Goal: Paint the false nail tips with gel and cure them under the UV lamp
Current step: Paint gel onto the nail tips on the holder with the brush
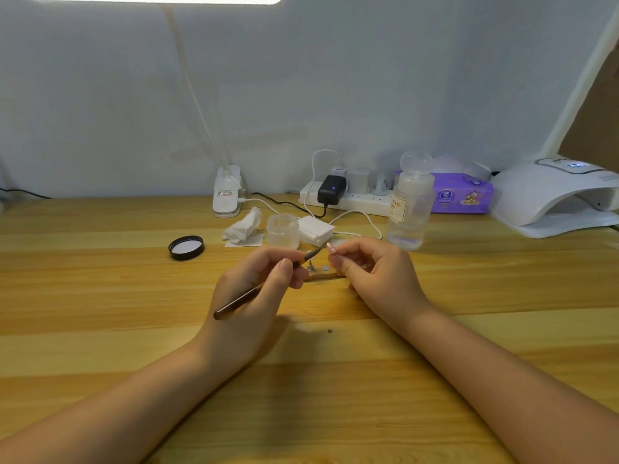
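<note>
Both hands meet over the middle of the wooden bench (100, 296). The left hand (258, 293) holds a dark brush (254, 294) like a pen, its fingers curled round the shaft near the front end, the handle slanting back and down past the palm. The brush tip reaches the small pinkish nail tip (331, 248), which the right hand (371, 272) pinches between thumb and fingertips, raised just above the bench — so each grip is closed on its own thing, neither one spread. Just below and between the hands lies a small wooden holder (321, 274) with a metal peg and round metal discs on top; how the nail tip is mounted cannot be told. Behind the hands stands an open frosted jar (283, 231), with its black lid (186, 248) lying well apart to the left, inner side up. Beside the jar are a crumpled tissue (243, 226) and a stack of white pads (315, 231). A clear pump bottle (410, 202) stands to the right of them. At the far right edge sits the white UV lamp (549, 195) — its opening faces the bench. A power strip (348, 199) and a purple tissue pack (462, 195) lie along the wall.
</note>
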